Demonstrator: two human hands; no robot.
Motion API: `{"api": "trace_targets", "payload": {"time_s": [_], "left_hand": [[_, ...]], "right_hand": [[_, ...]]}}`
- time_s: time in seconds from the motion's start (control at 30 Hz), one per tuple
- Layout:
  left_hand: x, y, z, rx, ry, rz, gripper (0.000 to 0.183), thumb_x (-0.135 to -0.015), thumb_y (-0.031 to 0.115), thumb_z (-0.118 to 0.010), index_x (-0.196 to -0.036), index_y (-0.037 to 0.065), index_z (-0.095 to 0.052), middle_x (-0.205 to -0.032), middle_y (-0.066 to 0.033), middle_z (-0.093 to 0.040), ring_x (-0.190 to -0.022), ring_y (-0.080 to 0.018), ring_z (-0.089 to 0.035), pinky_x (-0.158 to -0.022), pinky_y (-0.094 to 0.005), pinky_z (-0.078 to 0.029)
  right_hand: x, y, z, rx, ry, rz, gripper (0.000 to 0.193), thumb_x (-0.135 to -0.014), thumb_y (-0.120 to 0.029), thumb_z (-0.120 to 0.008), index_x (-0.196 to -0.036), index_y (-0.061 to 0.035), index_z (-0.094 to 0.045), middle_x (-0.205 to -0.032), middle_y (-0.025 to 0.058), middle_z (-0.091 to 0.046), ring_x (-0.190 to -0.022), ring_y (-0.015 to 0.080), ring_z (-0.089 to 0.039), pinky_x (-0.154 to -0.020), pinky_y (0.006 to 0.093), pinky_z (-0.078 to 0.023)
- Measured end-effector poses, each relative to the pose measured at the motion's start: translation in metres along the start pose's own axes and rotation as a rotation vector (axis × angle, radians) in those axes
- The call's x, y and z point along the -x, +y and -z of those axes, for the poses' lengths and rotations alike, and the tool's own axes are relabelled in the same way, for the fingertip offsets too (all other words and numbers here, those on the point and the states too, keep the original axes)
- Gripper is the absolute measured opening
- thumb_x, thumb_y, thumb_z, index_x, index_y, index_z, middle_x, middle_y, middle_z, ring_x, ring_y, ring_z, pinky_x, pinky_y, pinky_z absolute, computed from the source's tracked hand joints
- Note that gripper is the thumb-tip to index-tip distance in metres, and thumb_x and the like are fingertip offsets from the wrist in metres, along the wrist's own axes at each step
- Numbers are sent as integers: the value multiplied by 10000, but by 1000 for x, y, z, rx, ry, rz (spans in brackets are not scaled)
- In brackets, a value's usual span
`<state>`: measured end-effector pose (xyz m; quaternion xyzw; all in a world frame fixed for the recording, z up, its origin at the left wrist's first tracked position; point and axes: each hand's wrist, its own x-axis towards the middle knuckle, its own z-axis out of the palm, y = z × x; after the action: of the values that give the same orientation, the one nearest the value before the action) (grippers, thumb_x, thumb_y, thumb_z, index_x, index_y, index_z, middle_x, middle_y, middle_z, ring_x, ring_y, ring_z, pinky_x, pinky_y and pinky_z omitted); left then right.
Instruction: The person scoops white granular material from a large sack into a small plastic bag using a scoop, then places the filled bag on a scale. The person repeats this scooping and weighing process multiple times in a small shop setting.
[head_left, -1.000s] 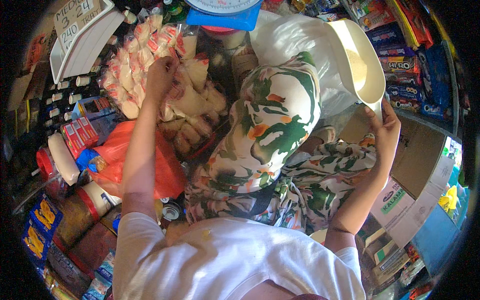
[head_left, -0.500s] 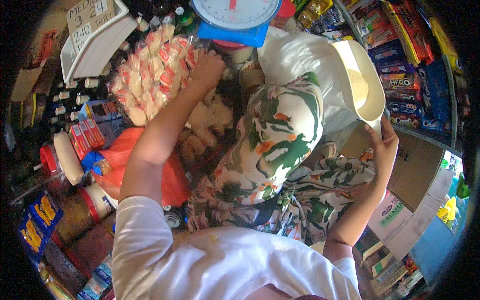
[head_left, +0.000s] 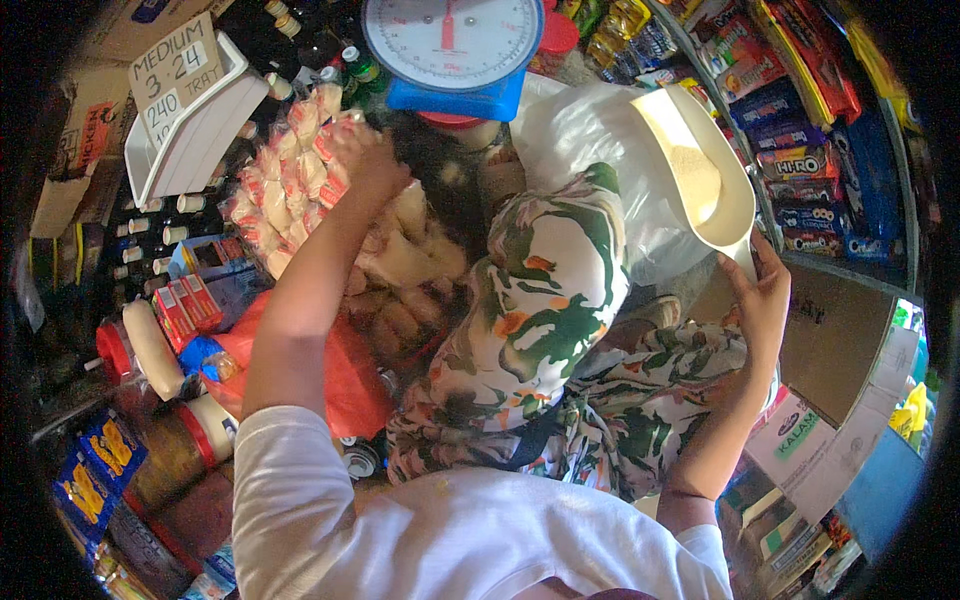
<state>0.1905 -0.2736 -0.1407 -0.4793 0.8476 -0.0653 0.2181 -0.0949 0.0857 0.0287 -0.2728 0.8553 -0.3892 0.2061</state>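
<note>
The right grip (head_left: 762,285) clasps the scoop (head_left: 736,205) jutting ahead. Left grip (head_left: 370,163) overlaps red-printed bags (head_left: 285,195); how open, I can't tell.

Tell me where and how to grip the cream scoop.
Take the cream scoop by its handle, coming from the near, lower-right side, as the right hand does. The handle juts back that way; the wide, open bowl points away and holds pale contents, so gripping there would likely risk a spill.

A shelf (head_left: 912,200) (crammed with bright packets (head_left: 800,165)) lines the right side, a cardboard box (head_left: 835,340) near it. Light is uneven, the far left dim and shadowy.
</note>
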Motion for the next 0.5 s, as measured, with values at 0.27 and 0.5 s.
{"api": "trace_targets", "payload": {"time_s": [0.27,0.5], "left_hand": [[24,-27,-32,133,277,69,701,-844,535,-470,-1410,160,-297,-1454,-225,-206,-1340,-459,-148,-979,-715,-126],[3,-13,-27,-40,256,99,632,-894,582,-335,-1398,201,-341,-1476,-210,-192,-1369,-440,-60,-1041,-644,57]], "right_hand": [[6,-10,2,66,-11,-39,521,-760,-58,-693,-1210,111,-491,-1117,194,-609,-990,173,-585,-861,288,-447],[13,-4,7,43,-2,58,502,-766,-91,-695,-1194,100,-515,-1093,184,-625,-977,173,-592,-849,288,-450]]}}
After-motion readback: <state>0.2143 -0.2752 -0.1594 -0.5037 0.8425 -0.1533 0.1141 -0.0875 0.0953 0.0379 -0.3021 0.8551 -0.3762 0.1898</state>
